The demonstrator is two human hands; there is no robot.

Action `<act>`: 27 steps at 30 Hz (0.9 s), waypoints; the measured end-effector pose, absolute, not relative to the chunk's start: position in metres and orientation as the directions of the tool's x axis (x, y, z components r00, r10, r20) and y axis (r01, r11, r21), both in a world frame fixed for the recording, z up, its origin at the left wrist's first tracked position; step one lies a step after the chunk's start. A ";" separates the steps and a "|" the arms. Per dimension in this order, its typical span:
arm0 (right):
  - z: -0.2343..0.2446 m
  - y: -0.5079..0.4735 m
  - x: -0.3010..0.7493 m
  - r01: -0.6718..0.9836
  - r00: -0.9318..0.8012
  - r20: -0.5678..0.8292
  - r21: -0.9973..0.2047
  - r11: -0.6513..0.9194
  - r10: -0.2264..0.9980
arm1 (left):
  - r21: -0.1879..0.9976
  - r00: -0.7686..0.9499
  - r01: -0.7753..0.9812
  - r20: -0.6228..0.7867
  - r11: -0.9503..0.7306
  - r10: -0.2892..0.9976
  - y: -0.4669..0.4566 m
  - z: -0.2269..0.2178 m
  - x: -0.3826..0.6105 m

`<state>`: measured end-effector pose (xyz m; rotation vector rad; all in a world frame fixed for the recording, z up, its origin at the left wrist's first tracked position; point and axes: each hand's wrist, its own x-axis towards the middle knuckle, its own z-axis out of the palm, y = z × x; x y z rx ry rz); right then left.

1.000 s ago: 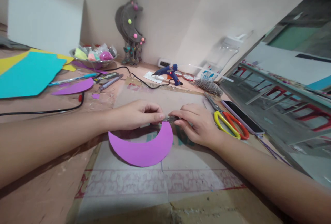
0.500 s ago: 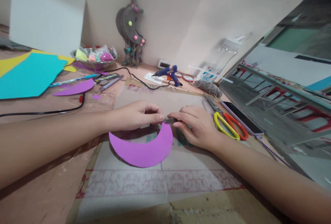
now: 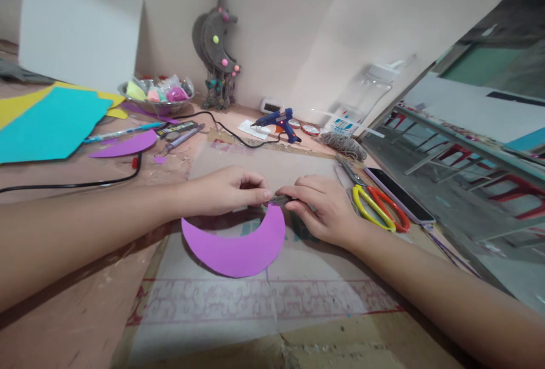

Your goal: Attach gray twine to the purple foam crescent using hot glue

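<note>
A purple crescent cut from a sheet (image 3: 238, 252) hangs over the covered work surface, its horns pointing up. At its upper right horn, my left hand (image 3: 232, 190) is closed, thumb and fingertips pinching the tip. My right hand (image 3: 319, 207) grips a small dark metal tool (image 3: 280, 200), whose end meets that same tip. Fingers hide most of the tool, so I cannot tell its kind.
Scissors with yellow and orange handles (image 3: 374, 207) and a phone (image 3: 400, 194) lie at right. Behind stand a blue glue gun (image 3: 276, 122), grey yarn (image 3: 344, 146) and a bottle (image 3: 372, 93). Turquoise sheet (image 3: 51, 125), pens and a bowl (image 3: 159, 107) are at left.
The whole view has shifted very slightly. Both hands, the crescent and the small tool keep the same positions relative to each other.
</note>
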<state>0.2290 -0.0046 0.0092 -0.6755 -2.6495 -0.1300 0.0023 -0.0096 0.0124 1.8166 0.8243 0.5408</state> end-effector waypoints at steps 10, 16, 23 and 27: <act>0.009 -0.004 0.228 0.488 -0.800 0.391 -0.021 0.873 0.456 | 0.927 0.666 0.288 -0.015 -0.239 0.746 -0.008 0.010 0.001; 0.009 -0.003 0.228 0.482 -0.787 0.417 -0.044 0.875 0.455 | 0.936 0.655 0.282 -0.025 -0.213 0.755 -0.010 0.013 0.003; 0.012 -0.005 0.228 0.551 -0.616 0.468 -0.319 0.771 0.634 | 0.947 0.649 0.260 -0.026 -0.189 0.760 -0.009 0.010 0.003; 0.013 -0.009 0.223 0.570 -0.573 0.379 -0.453 0.685 0.727 | 0.936 0.626 0.270 0.008 -0.226 0.780 -0.009 0.010 0.004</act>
